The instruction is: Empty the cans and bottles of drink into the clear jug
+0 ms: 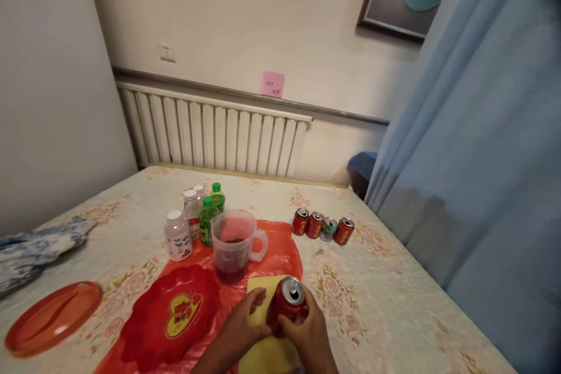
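My right hand (308,327) is wrapped round a red drink can (286,302). The can stands nearly upright, and its silver top shows a dark opening. Beside it on the left, my left hand (244,321) has its fingers apart and curved. Its thumb tip is close to the can's lower side; I cannot tell whether they touch. Beneath the hands lies a folded yellow cloth (263,356) on a red plastic sheet (280,251). Just beyond stands a clear measuring jug (234,245) with dark liquid in it.
A red scalloped tray (149,321) and an orange oval lid (52,318) lie on the left. Behind the tray stand clear white-capped jars (179,236) and green bottles (208,222). Several cans (315,225) form a row at right. A blue curtain (460,158) hangs beyond.
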`<state>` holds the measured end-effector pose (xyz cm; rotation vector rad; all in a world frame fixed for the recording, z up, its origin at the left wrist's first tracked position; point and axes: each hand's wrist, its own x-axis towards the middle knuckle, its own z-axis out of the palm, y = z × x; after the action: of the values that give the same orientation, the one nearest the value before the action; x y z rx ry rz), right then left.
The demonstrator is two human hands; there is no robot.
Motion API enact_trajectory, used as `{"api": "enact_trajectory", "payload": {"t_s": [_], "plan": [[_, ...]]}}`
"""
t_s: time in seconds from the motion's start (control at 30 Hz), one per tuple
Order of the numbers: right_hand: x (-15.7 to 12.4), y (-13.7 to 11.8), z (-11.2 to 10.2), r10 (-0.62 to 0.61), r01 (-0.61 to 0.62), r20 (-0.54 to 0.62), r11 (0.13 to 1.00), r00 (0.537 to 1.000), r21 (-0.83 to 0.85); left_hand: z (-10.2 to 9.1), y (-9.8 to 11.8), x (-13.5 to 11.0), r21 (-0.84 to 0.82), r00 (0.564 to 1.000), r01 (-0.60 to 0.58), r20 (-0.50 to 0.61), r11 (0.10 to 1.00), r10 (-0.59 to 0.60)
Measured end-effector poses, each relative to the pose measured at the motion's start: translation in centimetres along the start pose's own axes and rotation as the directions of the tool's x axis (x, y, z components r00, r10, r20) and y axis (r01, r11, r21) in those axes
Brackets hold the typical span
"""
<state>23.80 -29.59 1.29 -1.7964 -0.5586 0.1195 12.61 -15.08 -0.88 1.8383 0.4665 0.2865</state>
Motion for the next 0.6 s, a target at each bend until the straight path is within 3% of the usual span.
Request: {"api": "enact_trajectory", "payload": {"t_s": [0.13,0.27,0.37,0.6], "plan": [[2.4,2.4,-3.8,0.022,-0.020,-0.072,0.999,0.997,0.036,2.7,-1.8,0.9,0.329,0.979,0.045,-0.204,0.943,0.024],[5.9,5.1,-7.7,0.045,-0.042,-0.193,0.999,0.980,0.019,5.2,-3.8,1.1,0.565,0.954,0.018,-0.257,0.825,0.155],[8.8,7.1,-10.3,0.055,-0.055,-0.271,0.998,0.961,0.006,6.3,-4.9,0.8,0.634,0.923,0.011,-0.304,0.773,0.236],[15.1,11.2,-14.4,0.023,-0.063,-0.395,0.994,0.918,-0.091,6.3,-6.1,1.1,0.637,0.912,0.007,-0.320,0.771,0.256]]}}
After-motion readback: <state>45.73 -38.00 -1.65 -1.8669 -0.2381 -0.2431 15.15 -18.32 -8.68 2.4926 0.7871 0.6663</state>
